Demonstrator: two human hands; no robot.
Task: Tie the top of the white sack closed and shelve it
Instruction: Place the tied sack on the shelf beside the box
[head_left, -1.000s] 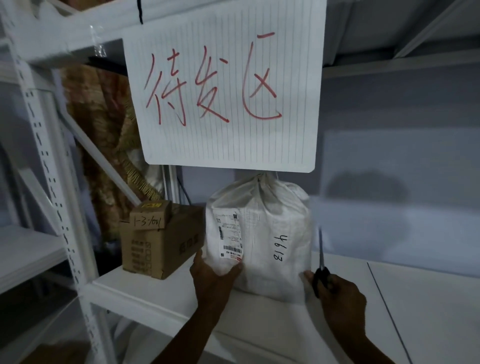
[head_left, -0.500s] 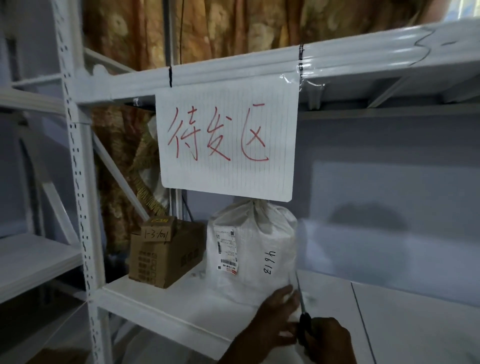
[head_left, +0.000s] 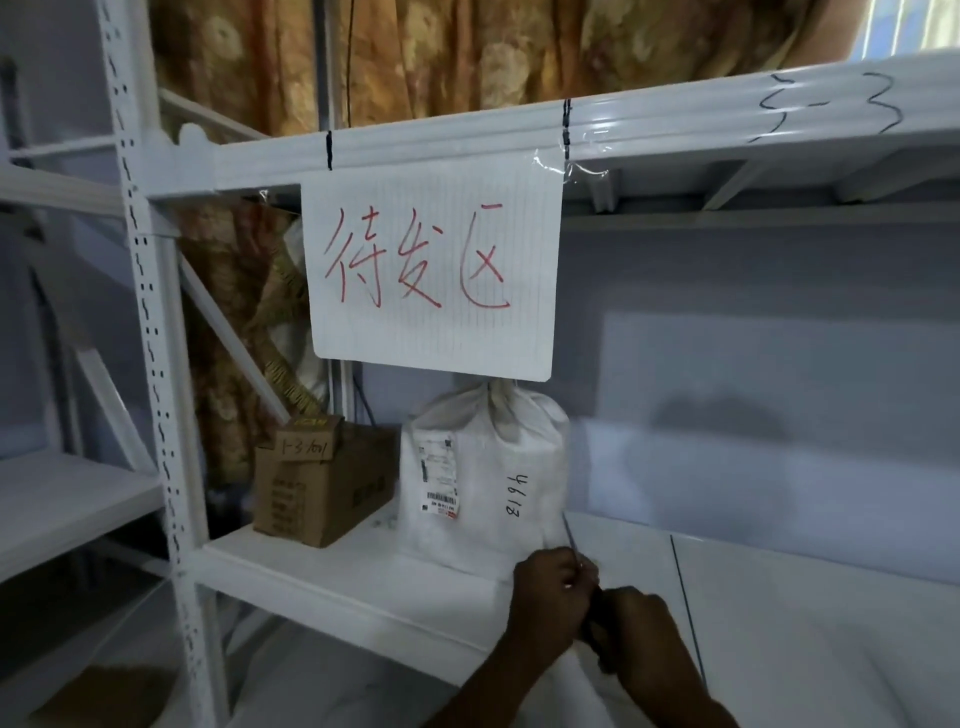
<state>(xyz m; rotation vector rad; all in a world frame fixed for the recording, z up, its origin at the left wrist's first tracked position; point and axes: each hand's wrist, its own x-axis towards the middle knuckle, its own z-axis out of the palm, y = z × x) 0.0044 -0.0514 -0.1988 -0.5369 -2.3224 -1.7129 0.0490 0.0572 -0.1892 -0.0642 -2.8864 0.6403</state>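
White shelf (head_left: 363, 587) | tied white sack (head_left: 488, 478), cardboard box (head_left: 322, 488) | hands together gripping scissors (head_left: 574, 545)

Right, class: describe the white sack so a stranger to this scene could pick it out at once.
Find the paper sign with red characters hanging from the white metal shelving. On the shelf directly below it stands the white sack, its top gathered shut, right of a brown cardboard box. Only the sack bears a barcode label and handwritten "4618".

White sack (head_left: 483, 483) tied shut, upright on white shelf (head_left: 332, 577), cardboard box (head_left: 322, 483) left, left hand (head_left: 550, 597) and right hand (head_left: 639, 634) together near, gripping scissors (head_left: 571, 543).
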